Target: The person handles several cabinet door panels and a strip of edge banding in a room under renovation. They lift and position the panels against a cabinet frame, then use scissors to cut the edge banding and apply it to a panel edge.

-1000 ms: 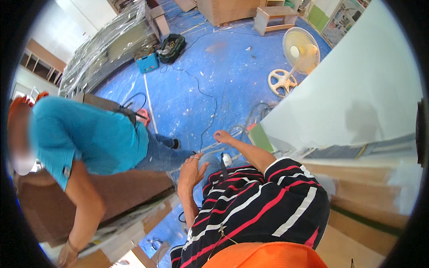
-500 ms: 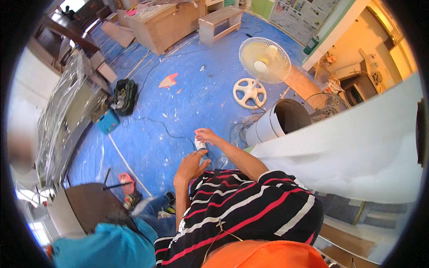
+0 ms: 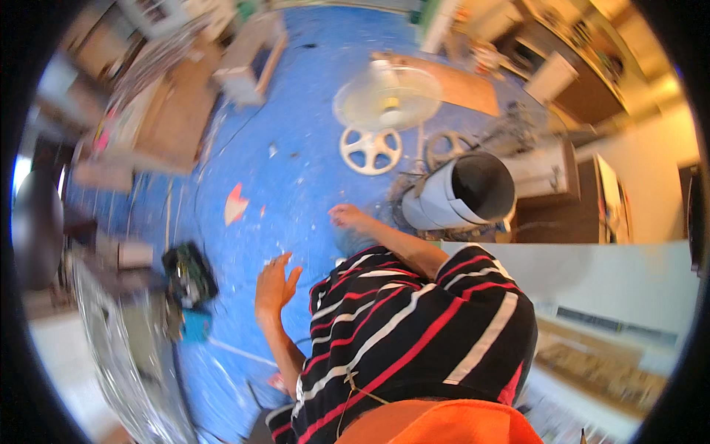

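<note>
My left hand [image 3: 275,287] is out over the blue floor sheeting [image 3: 296,170], fingers stretched and thumb apart, holding nothing. Ahead of my body, my right hand [image 3: 349,217] is slightly blurred, its fingers loosely bent; no object shows in it. Both hands are apart from each other and touch nothing. Closest to my right hand stands a large grey-white cylinder [image 3: 433,198] with a dark open top. Beyond it is a white pedestal fan [image 3: 390,111] with a spoked round base [image 3: 370,152].
A dark tool bag [image 3: 190,274] and a blue case [image 3: 195,325] lie left, beside plastic-wrapped furniture [image 3: 122,333]. A wooden cabinet [image 3: 174,111] and a small bench [image 3: 251,63] stand far left. A board [image 3: 458,85] lies behind the fan; a white panel [image 3: 636,274] is at right.
My view has turned right and my hands have moved apart, the left one out to the left. The person in a teal shirt at lower left is no longer visible.
</note>
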Motion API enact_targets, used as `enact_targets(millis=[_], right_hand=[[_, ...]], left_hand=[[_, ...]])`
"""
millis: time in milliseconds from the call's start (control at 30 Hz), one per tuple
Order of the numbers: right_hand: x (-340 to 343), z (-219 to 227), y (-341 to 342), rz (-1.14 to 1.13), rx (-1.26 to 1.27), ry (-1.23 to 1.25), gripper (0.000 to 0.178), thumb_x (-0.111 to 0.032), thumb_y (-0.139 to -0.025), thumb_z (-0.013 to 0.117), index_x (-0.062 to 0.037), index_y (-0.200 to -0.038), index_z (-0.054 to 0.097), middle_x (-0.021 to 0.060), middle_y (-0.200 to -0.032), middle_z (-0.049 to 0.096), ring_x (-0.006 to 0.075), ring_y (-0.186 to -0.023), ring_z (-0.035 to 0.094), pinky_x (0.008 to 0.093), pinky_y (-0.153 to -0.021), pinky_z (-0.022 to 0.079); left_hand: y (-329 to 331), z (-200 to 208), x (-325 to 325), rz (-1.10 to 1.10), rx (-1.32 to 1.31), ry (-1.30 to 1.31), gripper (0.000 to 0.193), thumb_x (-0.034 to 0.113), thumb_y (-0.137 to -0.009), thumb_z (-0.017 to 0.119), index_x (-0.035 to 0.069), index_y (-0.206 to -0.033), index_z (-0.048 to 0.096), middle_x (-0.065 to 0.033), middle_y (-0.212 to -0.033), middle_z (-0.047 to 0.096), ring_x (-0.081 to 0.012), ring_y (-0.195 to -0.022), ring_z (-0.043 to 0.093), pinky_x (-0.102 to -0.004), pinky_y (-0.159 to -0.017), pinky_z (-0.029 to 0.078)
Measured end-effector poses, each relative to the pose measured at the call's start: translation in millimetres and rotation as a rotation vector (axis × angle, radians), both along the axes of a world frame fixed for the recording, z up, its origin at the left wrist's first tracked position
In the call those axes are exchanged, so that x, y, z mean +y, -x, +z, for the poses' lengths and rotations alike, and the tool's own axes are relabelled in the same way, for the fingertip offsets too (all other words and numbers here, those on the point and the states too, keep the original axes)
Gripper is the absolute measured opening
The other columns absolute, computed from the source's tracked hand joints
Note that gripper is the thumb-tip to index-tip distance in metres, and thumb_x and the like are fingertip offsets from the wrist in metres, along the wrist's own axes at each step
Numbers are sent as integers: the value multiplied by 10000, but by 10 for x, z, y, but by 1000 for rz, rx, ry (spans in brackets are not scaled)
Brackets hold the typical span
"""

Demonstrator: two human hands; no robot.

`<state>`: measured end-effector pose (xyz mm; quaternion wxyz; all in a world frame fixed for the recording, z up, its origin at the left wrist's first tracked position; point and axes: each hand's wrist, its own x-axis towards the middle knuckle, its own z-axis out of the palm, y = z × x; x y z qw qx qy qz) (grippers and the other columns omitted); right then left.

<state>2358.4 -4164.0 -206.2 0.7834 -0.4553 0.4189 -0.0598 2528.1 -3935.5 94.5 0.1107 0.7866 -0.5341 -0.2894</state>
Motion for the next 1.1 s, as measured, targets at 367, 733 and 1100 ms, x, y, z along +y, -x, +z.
enact_targets(millis=[367, 733, 1100], right_hand=[[-1828, -661, -2479, -132, -95, -140, 244, -239, -938, 635, -76, -1115, 592, 70, -816, 659, 140, -621, 624, 273, -495, 466], [-4421, 338, -4149, -299, -113, 158, 335, -321, -963, 617, -82, -1196, 591, 54, -917, 678, 114, -743, 629, 263, -620, 509], [-5787, 211, -4648, -572, 18, -132, 367, -327, -979, 590, -123, -1282, 563, 64, -1037, 658, 146, -897, 639, 296, -745, 529]], left_hand=[[-1783, -380, -2879, -363, 141, 177, 467, 318, -923, 648, 31, -1285, 581, -226, -1195, 640, -380, -1119, 599, -453, -972, 454], [-4070, 62, -5327, -384, -109, 136, 450, 335, -916, 650, 63, -1270, 592, -206, -1196, 638, -380, -1107, 599, -466, -937, 474], [-5210, -542, -7952, -729, 8, -86, 436, 372, -927, 602, 64, -1235, 597, -198, -1170, 654, -397, -1132, 597, -508, -952, 468]])
